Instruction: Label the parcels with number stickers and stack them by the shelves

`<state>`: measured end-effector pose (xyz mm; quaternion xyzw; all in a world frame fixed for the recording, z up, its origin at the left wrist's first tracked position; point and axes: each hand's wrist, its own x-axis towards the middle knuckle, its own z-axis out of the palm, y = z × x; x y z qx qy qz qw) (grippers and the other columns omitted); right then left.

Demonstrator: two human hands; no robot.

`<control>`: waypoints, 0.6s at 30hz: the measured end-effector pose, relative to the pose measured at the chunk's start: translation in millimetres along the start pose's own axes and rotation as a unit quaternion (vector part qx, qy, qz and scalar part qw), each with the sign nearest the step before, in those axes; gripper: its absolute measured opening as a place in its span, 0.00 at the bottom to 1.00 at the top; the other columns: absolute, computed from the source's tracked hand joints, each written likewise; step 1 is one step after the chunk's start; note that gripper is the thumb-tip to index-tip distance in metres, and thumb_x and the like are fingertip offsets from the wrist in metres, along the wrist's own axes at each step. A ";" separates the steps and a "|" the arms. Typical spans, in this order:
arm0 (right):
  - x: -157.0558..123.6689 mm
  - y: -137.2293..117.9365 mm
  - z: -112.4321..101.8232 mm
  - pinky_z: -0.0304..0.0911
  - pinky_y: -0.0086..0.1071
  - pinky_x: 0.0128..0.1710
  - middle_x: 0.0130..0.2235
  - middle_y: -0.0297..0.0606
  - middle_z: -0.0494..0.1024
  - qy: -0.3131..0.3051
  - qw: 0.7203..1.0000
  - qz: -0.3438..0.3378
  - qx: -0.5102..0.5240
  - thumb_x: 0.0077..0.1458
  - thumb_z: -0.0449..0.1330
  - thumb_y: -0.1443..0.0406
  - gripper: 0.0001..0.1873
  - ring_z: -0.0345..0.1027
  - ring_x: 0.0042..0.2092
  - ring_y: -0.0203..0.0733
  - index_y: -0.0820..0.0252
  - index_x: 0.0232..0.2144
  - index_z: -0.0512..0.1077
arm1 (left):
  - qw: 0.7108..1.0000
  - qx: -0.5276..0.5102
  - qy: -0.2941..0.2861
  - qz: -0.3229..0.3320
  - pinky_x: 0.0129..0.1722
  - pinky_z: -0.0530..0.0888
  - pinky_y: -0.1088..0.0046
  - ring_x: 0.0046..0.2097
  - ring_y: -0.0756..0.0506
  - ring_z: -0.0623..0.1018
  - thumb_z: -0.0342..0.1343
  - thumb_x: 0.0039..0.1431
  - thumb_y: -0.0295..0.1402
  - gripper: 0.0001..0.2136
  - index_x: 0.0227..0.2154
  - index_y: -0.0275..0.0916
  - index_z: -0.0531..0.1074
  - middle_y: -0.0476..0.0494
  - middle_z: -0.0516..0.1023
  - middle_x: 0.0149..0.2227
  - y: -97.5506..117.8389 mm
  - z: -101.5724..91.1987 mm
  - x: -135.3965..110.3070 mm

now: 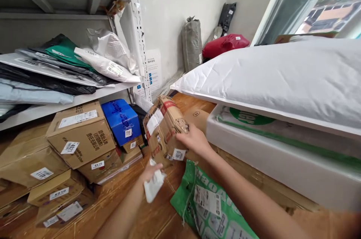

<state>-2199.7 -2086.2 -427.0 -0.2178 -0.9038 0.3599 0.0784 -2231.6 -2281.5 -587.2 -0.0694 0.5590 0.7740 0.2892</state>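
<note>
My right hand [194,140] grips a small brown cardboard parcel [163,128] with white labels and red tape, holding it tilted above the wooden floor. My left hand [150,173] is just below it, fingers closed on a strip of white label paper [153,186]. A green woven sack [208,205] with a shipping label lies on the floor under my right forearm.
Labelled cardboard boxes [81,133] and a blue box [121,120] are stacked at left under a metal shelf [84,98] loaded with plastic mailer bags. A white padded bundle [282,77] lies on white boxes at right. Grey, black and red bags [222,45] lean in the far corner.
</note>
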 end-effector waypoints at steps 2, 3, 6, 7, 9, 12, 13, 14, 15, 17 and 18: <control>27.4 -28.5 3.8 0.63 0.36 0.36 0.43 0.48 0.78 0.037 0.999 -0.039 0.005 0.44 0.61 0.50 0.30 0.73 0.43 0.54 0.62 0.45 0.69 | 0.998 -0.005 0.035 0.049 0.28 0.73 0.74 0.25 0.49 0.76 0.75 0.27 0.27 0.38 0.48 0.40 0.71 0.49 0.80 0.28 31.2 -4.5 34.0; 41.5 -41.0 9.4 0.64 0.37 0.37 0.43 0.48 0.77 0.059 0.996 -0.065 0.005 0.43 0.61 0.49 0.31 0.72 0.44 0.55 0.62 0.46 0.69 | 0.996 -0.007 0.053 0.071 0.28 0.73 0.75 0.25 0.50 0.76 0.75 0.25 0.26 0.39 0.49 0.40 0.71 0.50 0.80 0.29 44.7 -5.0 49.2; 81.5 -68.5 43.3 0.64 0.39 0.42 0.45 0.47 0.75 0.118 0.982 -0.149 0.003 0.40 0.64 0.50 0.37 0.70 0.45 0.55 0.60 0.52 0.68 | 0.987 -0.021 0.113 0.115 0.27 0.72 0.76 0.25 0.50 0.76 0.74 0.32 0.33 0.38 0.52 0.39 0.70 0.49 0.80 0.29 68.5 -0.1 81.1; 92.6 -75.0 58.7 0.63 0.40 0.44 0.45 0.46 0.74 0.126 0.977 -0.173 0.004 0.40 0.65 0.51 0.39 0.69 0.45 0.55 0.59 0.54 0.66 | 0.984 -0.025 0.130 0.120 0.27 0.72 0.75 0.25 0.49 0.76 0.73 0.35 0.37 0.37 0.52 0.38 0.70 0.49 0.80 0.29 70.3 1.6 84.8; 110.0 -86.5 89.8 0.61 0.41 0.48 0.45 0.44 0.71 0.143 0.968 -0.208 0.013 0.39 0.66 0.52 0.41 0.66 0.47 0.55 0.55 0.57 0.66 | 0.981 -0.032 0.149 0.120 0.27 0.74 0.73 0.27 0.47 0.78 0.72 0.38 0.42 0.36 0.52 0.37 0.70 0.46 0.80 0.30 64.9 0.4 76.9; 127.4 -104.6 123.9 0.58 0.43 0.51 0.43 0.43 0.67 0.192 0.954 -0.228 0.046 0.38 0.66 0.50 0.38 0.61 0.49 0.56 0.52 0.54 0.69 | 0.988 -0.017 0.118 0.094 0.34 0.77 0.67 0.37 0.40 0.81 0.74 0.32 0.41 0.34 0.48 0.40 0.74 0.39 0.82 0.40 37.4 -23.0 23.0; 132.6 -111.0 130.3 0.58 0.43 0.52 0.43 0.43 0.66 0.211 0.949 -0.225 0.064 0.39 0.66 0.50 0.37 0.59 0.49 0.56 0.52 0.53 0.70 | 0.994 0.021 0.075 0.074 0.39 0.77 0.65 0.43 0.38 0.80 0.74 0.33 0.42 0.32 0.46 0.41 0.76 0.38 0.81 0.43 24.6 -36.9 -3.8; 138.1 -117.3 134.5 0.57 0.43 0.52 0.42 0.42 0.66 0.226 0.947 -0.211 0.084 0.39 0.66 0.50 0.36 0.59 0.49 0.55 0.53 0.52 0.71 | 0.996 0.067 0.033 0.037 0.44 0.77 0.64 0.48 0.36 0.79 0.74 0.34 0.42 0.30 0.45 0.42 0.76 0.37 0.80 0.46 11.0 -52.9 -32.4; 143.9 -123.2 137.2 0.57 0.42 0.52 0.42 0.42 0.66 0.239 0.947 -0.187 0.105 0.40 0.65 0.51 0.34 0.59 0.49 0.54 0.54 0.51 0.72 | 0.994 0.109 0.014 -0.019 0.47 0.76 0.64 0.51 0.37 0.77 0.73 0.37 0.42 0.27 0.45 0.44 0.76 0.39 0.80 0.47 -2.6 -69.7 -61.0; 156.3 -133.3 140.7 0.55 0.42 0.54 0.42 0.41 0.66 0.253 0.949 -0.129 0.137 0.41 0.64 0.51 0.32 0.59 0.48 0.53 0.55 0.50 0.73 | 0.982 0.148 0.047 -0.109 0.46 0.76 0.61 0.50 0.39 0.77 0.65 0.51 0.44 0.20 0.47 0.46 0.74 0.40 0.78 0.49 -26.8 -101.5 -111.7; 162.3 -137.1 142.8 0.53 0.43 0.55 0.41 0.41 0.67 0.256 0.949 -0.112 0.143 0.42 0.64 0.51 0.31 0.59 0.48 0.52 0.55 0.49 0.74 | 0.976 0.156 0.066 -0.137 0.45 0.77 0.59 0.49 0.40 0.76 0.61 0.57 0.42 0.17 0.48 0.46 0.72 0.41 0.76 0.50 -36.2 -114.4 -131.6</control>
